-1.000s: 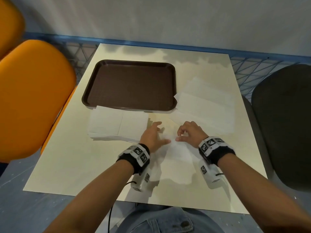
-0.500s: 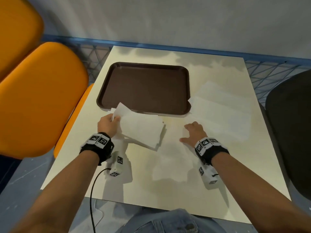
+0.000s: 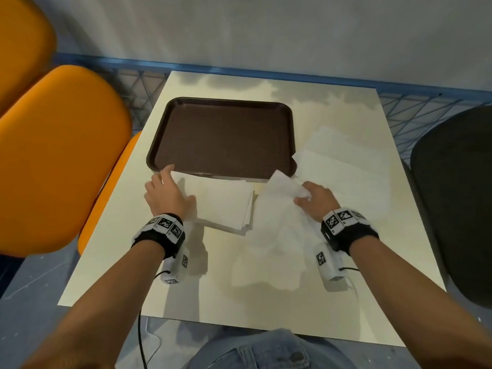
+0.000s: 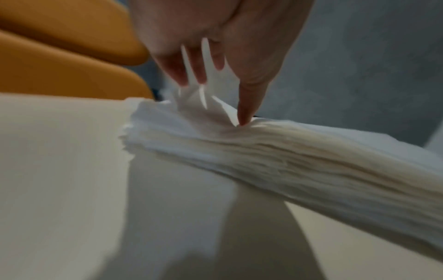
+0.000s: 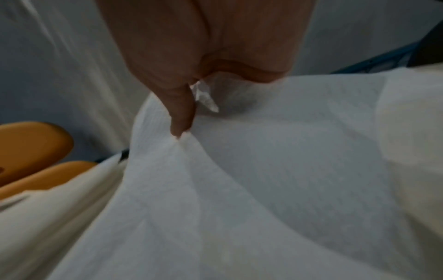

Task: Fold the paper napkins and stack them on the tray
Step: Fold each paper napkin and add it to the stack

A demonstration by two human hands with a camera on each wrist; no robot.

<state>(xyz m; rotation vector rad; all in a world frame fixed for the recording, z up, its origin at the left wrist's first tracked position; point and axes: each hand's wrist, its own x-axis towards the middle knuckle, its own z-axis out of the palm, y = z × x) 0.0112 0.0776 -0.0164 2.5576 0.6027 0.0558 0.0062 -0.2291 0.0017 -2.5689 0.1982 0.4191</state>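
An empty brown tray [image 3: 221,137] lies at the back of the cream table [image 3: 127,262]. In front of it, my left hand [image 3: 173,187] grips the left end of a stack of folded white napkins [image 3: 226,206]. The left wrist view shows the thumb on top of the stack [image 4: 299,157] and the fingers [image 4: 191,72] curled under it, with the stack held just off the table. My right hand [image 3: 303,194] pinches the far edge of one loose unfolded napkin [image 3: 277,235] and lifts it, seen close as the napkin [image 5: 263,170] under the thumb.
A pile of unfolded napkins [image 3: 346,177] lies right of the tray. Orange chairs [image 3: 61,155] stand at the table's left edge and a dark chair [image 3: 452,195] at its right. A blue wire railing [image 3: 239,70] runs behind the table.
My left hand went left, took hold of the folded stack and raised it; it now holds it flatter before the tray. My right hand has lifted the loose napkin's far edge.
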